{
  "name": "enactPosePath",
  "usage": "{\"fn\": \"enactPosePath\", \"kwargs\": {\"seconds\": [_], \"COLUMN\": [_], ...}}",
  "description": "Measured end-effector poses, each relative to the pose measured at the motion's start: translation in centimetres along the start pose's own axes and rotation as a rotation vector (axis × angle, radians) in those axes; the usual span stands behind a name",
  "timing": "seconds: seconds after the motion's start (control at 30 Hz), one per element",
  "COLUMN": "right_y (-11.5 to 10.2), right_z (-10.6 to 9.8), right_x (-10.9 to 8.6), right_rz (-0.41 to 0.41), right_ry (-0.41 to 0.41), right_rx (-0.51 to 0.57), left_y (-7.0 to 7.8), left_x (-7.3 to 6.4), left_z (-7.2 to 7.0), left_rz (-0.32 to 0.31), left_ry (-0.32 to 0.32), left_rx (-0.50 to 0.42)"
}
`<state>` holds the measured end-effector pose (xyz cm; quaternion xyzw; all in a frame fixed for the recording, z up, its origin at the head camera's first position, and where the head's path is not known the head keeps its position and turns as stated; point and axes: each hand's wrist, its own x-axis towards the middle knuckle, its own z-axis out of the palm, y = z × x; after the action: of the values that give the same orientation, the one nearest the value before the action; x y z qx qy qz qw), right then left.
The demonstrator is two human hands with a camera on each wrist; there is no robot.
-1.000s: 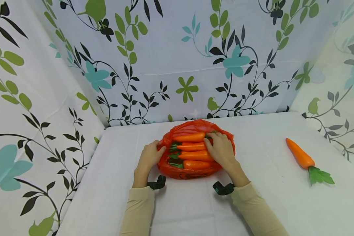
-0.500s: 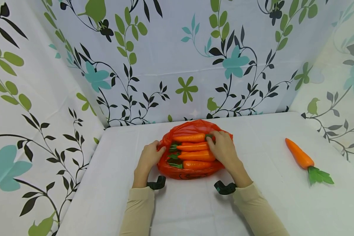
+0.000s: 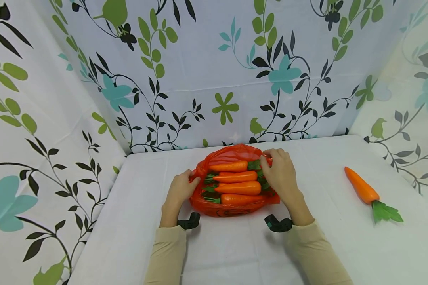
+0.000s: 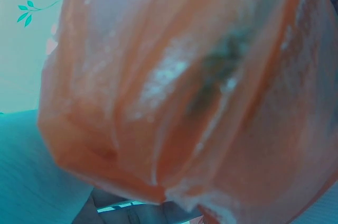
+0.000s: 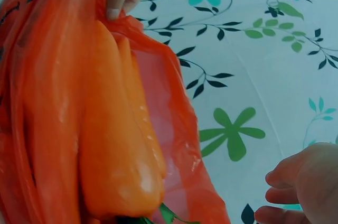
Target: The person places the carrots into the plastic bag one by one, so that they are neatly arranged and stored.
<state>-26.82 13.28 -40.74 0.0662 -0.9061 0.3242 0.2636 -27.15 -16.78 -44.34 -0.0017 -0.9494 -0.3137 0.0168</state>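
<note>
A red plastic bag (image 3: 224, 211) lies on the white table, its mouth spread, with several orange carrots (image 3: 237, 188) side by side inside, green tops partly tucked under the film. My left hand (image 3: 180, 190) pinches the bag's left edge; in the left wrist view the crumpled bag (image 4: 158, 102) hides most of that hand. At the bag's right rim is my right hand (image 3: 279, 172), thumb and fingers parted, red film showing in the gap. The right wrist view has the right hand (image 5: 306, 187) just beside the bag, fingers loosely bent.
One loose carrot (image 3: 363, 188) with a green leafy top lies on the right of the white tablecloth (image 3: 221, 253). Behind the table hangs a curtain (image 3: 199, 71) printed with leaves, flowers and birds, and more of it stands at both sides.
My right hand has drawn back rightward from the carrots to the bag's right rim, uncovering their right ends and green tops. My left hand stays at the left edge.
</note>
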Motion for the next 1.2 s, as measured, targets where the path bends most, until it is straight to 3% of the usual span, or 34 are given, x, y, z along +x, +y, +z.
{"fn": "enactPosePath", "kwargs": {"seconds": [0.73, 1.2], "right_y": [3.9, 6.6], "right_z": [-4.2, -7.1], "right_x": [0.9, 1.1], "right_rz": [0.119, 0.33], "right_ry": [0.143, 0.094], "right_rx": [-0.01, -0.071], "left_y": [0.2, 0.1], "left_x": [-0.2, -0.1], "left_z": [-0.1, 0.0], "left_rz": [0.006, 0.01], "left_ry": [0.002, 0.002], "left_rx": [-0.005, -0.009]}}
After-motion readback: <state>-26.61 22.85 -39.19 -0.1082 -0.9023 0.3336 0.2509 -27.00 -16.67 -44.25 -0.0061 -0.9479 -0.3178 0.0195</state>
